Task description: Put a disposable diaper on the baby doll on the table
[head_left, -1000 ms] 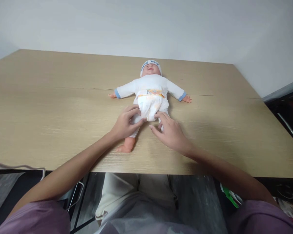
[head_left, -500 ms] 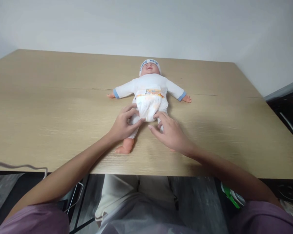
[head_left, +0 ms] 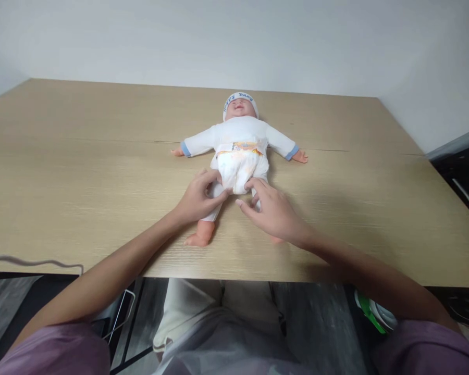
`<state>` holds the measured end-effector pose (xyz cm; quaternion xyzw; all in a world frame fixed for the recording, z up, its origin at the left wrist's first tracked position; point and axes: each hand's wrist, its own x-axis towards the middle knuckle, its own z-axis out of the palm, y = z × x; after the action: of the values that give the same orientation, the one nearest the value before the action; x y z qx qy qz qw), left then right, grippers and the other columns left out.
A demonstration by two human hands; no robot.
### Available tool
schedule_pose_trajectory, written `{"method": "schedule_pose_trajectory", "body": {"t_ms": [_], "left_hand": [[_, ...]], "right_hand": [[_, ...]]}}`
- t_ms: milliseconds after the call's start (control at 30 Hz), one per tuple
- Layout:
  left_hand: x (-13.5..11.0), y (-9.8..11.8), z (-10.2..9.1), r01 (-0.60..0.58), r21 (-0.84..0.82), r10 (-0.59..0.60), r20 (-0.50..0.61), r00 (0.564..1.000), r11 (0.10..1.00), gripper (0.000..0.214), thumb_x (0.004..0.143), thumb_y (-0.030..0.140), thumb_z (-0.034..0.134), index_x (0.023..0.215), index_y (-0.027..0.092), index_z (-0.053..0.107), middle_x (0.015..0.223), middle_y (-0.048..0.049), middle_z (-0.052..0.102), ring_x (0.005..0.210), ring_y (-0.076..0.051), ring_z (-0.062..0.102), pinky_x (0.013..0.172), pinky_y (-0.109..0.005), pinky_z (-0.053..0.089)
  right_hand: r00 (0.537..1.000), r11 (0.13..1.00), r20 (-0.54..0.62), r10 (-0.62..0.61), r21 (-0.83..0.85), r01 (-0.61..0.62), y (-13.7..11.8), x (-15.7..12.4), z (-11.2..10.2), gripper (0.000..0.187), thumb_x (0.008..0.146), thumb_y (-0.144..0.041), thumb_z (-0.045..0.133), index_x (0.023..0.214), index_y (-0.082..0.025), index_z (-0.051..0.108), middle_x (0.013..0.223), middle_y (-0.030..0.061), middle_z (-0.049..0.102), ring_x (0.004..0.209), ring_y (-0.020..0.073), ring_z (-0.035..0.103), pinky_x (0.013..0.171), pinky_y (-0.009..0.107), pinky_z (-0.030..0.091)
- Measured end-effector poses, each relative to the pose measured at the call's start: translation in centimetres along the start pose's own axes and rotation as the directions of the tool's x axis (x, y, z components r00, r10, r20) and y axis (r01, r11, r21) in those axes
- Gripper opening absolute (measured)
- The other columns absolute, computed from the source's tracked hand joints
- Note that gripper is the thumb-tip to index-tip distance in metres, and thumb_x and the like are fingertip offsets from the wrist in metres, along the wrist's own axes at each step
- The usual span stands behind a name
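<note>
A baby doll (head_left: 239,129) in a white top with blue cuffs and a lettered cap lies on its back, arms spread. Round its hips is a white diaper (head_left: 237,169) with an orange printed waistband, over white trousers. My left hand (head_left: 201,198) curls round the diaper's left leg edge, its thumb at the crotch and its fingertips partly hidden. At the other leg edge, my right hand (head_left: 274,209) touches the diaper with a bent index finger, while its thumb stands apart below. That hand and wrist cover most of the doll's right-side leg.
The doll lies on a wooden table (head_left: 101,177) whose front edge is close to my body. A pale cable (head_left: 31,261) runs along the front left edge. Beneath the right side is a green and white object (head_left: 375,312). A dark object (head_left: 461,166) stands beyond the right edge.
My left fingers have shifted slightly down along the diaper's leg edge. My right hand has barely moved, and the doll lies as before.
</note>
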<state>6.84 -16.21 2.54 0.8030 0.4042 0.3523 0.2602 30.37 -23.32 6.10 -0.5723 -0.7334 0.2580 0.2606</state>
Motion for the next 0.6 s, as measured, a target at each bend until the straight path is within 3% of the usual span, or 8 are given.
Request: {"method": "schedule_pose_trajectory", "body": {"t_ms": [133, 433, 600], "left_hand": [[-0.1, -0.1, 0.3, 0.079, -0.100, -0.083, -0.046, 0.995, 0.992, 0.027, 0.093, 0.038, 0.083, 0.098, 0.023, 0.062, 0.090, -0.0001, 0.059, 0.082, -0.019, 0.050, 0.076, -0.035, 0.041], [0.2, -0.2, 0.8, 0.164, -0.319, -0.196, -0.069, 0.978, 0.933, 0.044, 0.085, 0.039, 0.092, 0.099, 0.024, 0.053, 0.089, 0.0017, 0.053, 0.074, -0.015, 0.044, 0.069, -0.031, 0.036], [0.2, -0.6, 1.5, 0.224, -0.482, -0.313, -0.113, 0.943, 0.847, 0.060, 0.076, 0.046, 0.098, 0.104, 0.025, 0.050, 0.096, 0.0010, 0.061, 0.084, -0.017, 0.060, 0.075, -0.031, 0.047]], "right_hand": [[1.000, 0.999, 0.016, -0.018, 0.027, 0.018, 0.0, 0.1, -0.2, 0.019, 0.105, -0.035, 0.071, 0.116, -0.025, 0.059, 0.124, 0.0032, 0.076, 0.084, 0.0197, 0.073, 0.084, 0.038, 0.049], [0.999, 1.000, -0.032, 0.005, -0.007, -0.005, 0.2, 0.2, 0.4, 0.019, 0.103, -0.037, 0.069, 0.112, -0.025, 0.057, 0.116, 0.0024, 0.073, 0.079, 0.0193, 0.067, 0.080, 0.037, 0.045], [0.996, 0.999, -0.086, -0.006, -0.033, 0.003, 0.2, -0.2, 1.0, 0.019, 0.102, -0.035, 0.067, 0.114, -0.025, 0.056, 0.117, 0.0043, 0.072, 0.083, 0.0212, 0.068, 0.079, 0.037, 0.045]]}}
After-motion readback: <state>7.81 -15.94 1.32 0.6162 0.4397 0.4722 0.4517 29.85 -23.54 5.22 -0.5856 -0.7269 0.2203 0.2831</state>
